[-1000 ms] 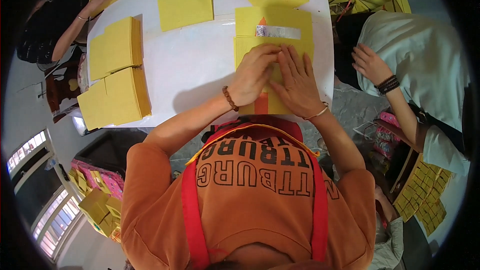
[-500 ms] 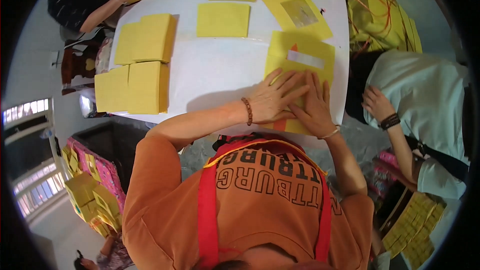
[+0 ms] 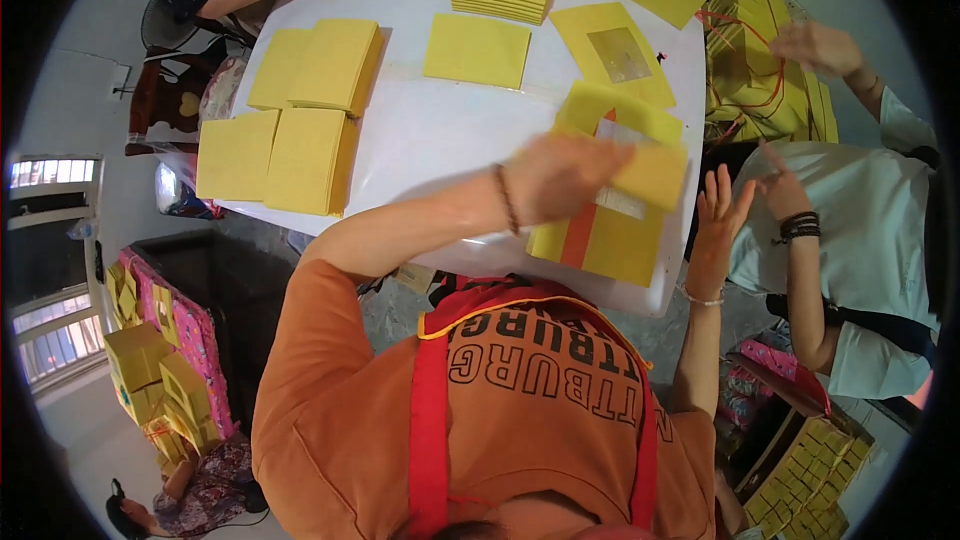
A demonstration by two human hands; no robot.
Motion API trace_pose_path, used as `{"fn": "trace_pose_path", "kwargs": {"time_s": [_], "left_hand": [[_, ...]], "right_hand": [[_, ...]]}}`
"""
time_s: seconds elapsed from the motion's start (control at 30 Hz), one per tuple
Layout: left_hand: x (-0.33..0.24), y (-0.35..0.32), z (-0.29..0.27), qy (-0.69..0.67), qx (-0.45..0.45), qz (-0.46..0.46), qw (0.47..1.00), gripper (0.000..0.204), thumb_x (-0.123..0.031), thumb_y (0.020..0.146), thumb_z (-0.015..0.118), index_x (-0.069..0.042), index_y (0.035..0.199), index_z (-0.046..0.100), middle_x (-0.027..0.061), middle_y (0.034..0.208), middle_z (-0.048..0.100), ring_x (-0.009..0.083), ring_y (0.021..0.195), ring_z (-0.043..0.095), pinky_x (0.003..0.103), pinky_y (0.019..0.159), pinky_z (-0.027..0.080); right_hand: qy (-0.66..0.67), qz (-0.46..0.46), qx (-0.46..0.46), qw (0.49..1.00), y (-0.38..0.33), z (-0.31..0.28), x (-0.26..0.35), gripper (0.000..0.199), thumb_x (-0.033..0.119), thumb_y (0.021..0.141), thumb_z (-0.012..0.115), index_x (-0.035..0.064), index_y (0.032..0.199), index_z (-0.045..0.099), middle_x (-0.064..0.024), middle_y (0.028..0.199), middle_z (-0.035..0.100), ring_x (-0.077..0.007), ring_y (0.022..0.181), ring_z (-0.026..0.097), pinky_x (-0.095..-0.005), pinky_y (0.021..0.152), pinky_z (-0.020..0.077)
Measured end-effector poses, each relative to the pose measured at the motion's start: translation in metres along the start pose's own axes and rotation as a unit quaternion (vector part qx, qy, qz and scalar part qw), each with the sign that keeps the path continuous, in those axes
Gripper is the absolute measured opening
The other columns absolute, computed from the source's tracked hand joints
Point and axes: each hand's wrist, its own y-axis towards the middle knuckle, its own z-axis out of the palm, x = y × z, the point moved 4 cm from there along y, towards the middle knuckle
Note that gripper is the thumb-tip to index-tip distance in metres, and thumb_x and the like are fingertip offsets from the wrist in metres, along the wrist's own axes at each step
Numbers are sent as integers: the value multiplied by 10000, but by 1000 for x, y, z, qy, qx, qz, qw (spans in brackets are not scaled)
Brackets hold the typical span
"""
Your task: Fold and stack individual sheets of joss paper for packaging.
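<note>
Left hand [image 3: 560, 175] now over yellow sheet [image 3: 600, 230]

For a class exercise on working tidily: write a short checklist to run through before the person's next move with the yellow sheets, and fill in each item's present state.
1. Left hand has hold of a yellow sheet: ok, though the hand is blurred.
2. Right hand is free: ok, open with fingers spread, just off the table edge.
3. Sheet pile with the orange strip lies fully on the white table: ok, close to the near edge.
4. Four yellow stacks on the left are squared up: ok.
5. Neighbour's hand on the right keeps apart from the pile: ok.
6. How many sheets the left hand lifts: cannot tell.
</note>
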Motion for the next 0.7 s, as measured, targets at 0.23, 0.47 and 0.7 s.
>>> {"fn": "trace_pose_path", "kwargs": {"time_s": [0.23, 0.47, 0.7], "left_hand": [[179, -34, -32, 208, -63, -45, 975, 470, 6, 703, 532, -38, 1170, 504, 139, 1149, 551, 274, 1032, 539, 357, 857, 445], [231, -62, 26, 246, 8, -27, 969, 602, -11, 638, 607, -78, 1218, 459, 114, 1183, 514, 269, 1069, 493, 353, 900, 408], [249, -75, 40, 229, 79, -46, 969, 520, -262, 794, 556, -144, 1277, 403, 126, 1252, 435, 291, 1158, 403, 412, 944, 345]], "right_hand": [[-220, 20, 135, 966, -24, 16, -12, 639, 366, 896, 350, 20, 1386, 129, -154, 1424, 232, -264, 1336, 172, -373, 1082, 105], [-215, 88, 125, 965, -29, 27, -19, 567, 246, 864, 384, -13, 1353, 258, -159, 1399, 291, -268, 1331, 193, -361, 1078, 132], [-280, 78, 116, 950, -32, 17, -42, 508, 160, 838, 418, 15, 1319, 342, -135, 1373, 343, -288, 1319, 224, -368, 1070, 170]]}}
